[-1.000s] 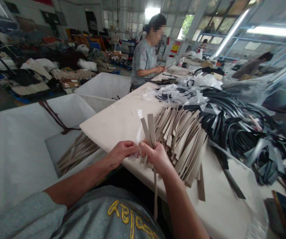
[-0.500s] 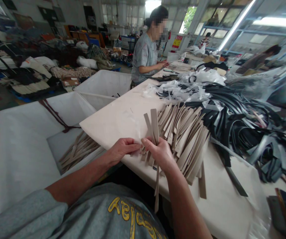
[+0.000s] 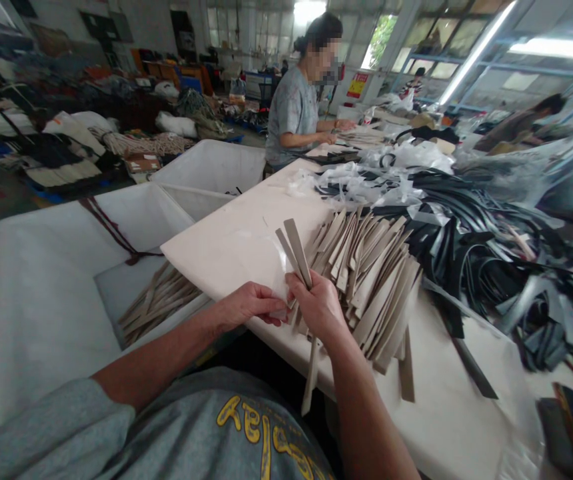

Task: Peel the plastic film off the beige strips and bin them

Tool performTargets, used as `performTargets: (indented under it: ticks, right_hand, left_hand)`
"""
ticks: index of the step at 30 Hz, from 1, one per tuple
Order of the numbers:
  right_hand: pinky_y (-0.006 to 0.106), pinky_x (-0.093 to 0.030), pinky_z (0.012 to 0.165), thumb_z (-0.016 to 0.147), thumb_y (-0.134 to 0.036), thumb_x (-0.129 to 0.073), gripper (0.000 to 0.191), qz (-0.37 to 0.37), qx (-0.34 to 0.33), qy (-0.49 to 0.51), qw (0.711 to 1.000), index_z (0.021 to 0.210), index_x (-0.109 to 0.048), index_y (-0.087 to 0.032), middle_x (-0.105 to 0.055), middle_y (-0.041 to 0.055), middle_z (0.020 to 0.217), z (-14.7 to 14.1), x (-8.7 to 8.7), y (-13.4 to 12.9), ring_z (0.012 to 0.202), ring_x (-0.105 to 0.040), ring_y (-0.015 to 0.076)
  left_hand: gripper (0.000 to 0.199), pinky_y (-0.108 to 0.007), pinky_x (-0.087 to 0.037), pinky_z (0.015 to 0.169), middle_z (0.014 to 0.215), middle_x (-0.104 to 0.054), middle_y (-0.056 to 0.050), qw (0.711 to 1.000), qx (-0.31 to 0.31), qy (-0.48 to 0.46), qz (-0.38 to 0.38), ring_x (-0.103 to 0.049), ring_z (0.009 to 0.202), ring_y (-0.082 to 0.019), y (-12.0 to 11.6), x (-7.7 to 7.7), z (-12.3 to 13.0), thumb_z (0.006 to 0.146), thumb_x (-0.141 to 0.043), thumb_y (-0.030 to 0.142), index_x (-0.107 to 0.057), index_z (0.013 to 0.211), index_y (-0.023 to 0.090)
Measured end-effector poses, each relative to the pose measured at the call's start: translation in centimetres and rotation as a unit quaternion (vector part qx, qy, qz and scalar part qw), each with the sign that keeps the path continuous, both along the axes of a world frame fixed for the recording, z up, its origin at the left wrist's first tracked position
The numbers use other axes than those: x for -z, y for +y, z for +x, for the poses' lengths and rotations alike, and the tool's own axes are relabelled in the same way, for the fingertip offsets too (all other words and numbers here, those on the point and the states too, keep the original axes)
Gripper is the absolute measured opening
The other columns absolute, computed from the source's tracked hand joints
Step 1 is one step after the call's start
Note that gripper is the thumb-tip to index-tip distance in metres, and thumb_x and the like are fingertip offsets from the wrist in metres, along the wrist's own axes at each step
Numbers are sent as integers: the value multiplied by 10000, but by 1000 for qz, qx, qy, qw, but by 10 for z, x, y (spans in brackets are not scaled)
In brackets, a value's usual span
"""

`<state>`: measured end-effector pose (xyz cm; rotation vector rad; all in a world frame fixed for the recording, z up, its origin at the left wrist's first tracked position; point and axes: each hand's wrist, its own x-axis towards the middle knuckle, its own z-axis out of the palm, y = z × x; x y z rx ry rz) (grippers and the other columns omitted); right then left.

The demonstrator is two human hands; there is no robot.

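Beige strips (near-upright) in right hand

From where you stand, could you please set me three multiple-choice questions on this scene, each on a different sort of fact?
1. Where does the white bin stand relative to the table?
A) To its left
B) On top of it
C) Under it

2. What colour are the strips in the right hand?
A) Bright red
B) Beige
C) Blue

3. How do the black strips lie?
A) Wound on a spool
B) Stacked in a straight bundle
C) In a loose, tangled heap

Answers:
1. A, the bin sits beside the table's left edge.
2. B, they match the pile of strips next to the hand.
3. C, they curl over one another on the table.
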<state>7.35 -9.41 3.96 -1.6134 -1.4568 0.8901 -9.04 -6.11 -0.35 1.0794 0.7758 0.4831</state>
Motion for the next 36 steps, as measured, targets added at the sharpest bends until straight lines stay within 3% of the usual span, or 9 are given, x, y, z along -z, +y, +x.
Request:
performTargets:
  ticks: [5,11,14,19,26,28,31,34,36]
  right_hand:
    - [206,-334,427,953,-589,-373,474,0,9,68,998,887,-624,-193,-608,-17,611,16,-8,-30,455,-437,105]
    - [211,-287,385,925,-640,-424,542,-48,23,143,988,796,-629,-155,-578,2,600,20,10,-70,388,-370,71]
    - [213,-278,374,921,-641,-436,531,-41,20,163,986,879,-635,-150,-601,4,632,12,24,-74,368,-366,65]
    - [209,-268,370,937,-631,-414,528,-41,10,166,985,859,-620,-152,-585,-5,599,0,37,-66,354,-381,66]
    - [199,-253,358,928,-645,-411,560,-46,-10,203,978,914,-630,-130,-583,-5,590,-8,28,-54,355,-373,66]
    - [184,-316,384,938,-604,-435,512,-56,-57,245,966,1041,-619,-138,-625,-1,662,-8,25,-57,384,-441,69]
    - [198,-439,470,922,-558,-507,468,-89,-118,276,950,1170,-594,-171,-682,24,801,-6,31,-67,465,-552,85]
    - [198,-429,452,917,-573,-504,451,-76,-75,226,968,1040,-638,-160,-667,20,734,-4,40,-70,444,-545,88]
    - [193,-388,411,921,-601,-472,476,-40,-35,181,982,930,-641,-156,-633,7,654,-3,41,-66,406,-513,88]
  left_hand:
    - [375,-189,-505,573,659,-689,-26,976,-162,-117,-85,-608,549,-88,13,0,1,565,-886,415,-663,653,126]
    - [314,-214,-554,619,788,-724,-41,927,-271,-215,-147,-675,654,-119,25,-8,6,642,-863,343,-650,731,130]
    - [286,-214,-556,658,824,-729,-40,924,-265,-233,-145,-686,709,-123,23,-13,11,681,-839,345,-667,777,137]
    - [366,-221,-541,683,835,-728,-34,935,-238,-232,-127,-667,718,-117,13,-19,14,579,-894,376,-692,777,144]
    - [364,-243,-494,661,751,-695,-62,964,-176,-198,-36,-613,675,-127,-8,-19,21,645,-849,404,-728,779,89]
    - [354,-237,-468,612,705,-678,-54,965,-171,-195,-21,-585,619,-115,-3,-19,19,669,-830,410,-727,765,85]
    - [356,-238,-480,656,730,-698,-49,954,-232,-190,-19,-606,653,-120,14,-22,9,619,-861,403,-736,776,109]
    - [390,-258,-497,726,792,-718,-66,955,-245,-163,-28,-633,723,-140,19,-23,3,571,-887,402,-743,795,117]
    - [375,-272,-494,722,771,-712,-76,969,-193,-153,-22,-626,693,-143,9,-20,7,607,-865,414,-744,787,108]
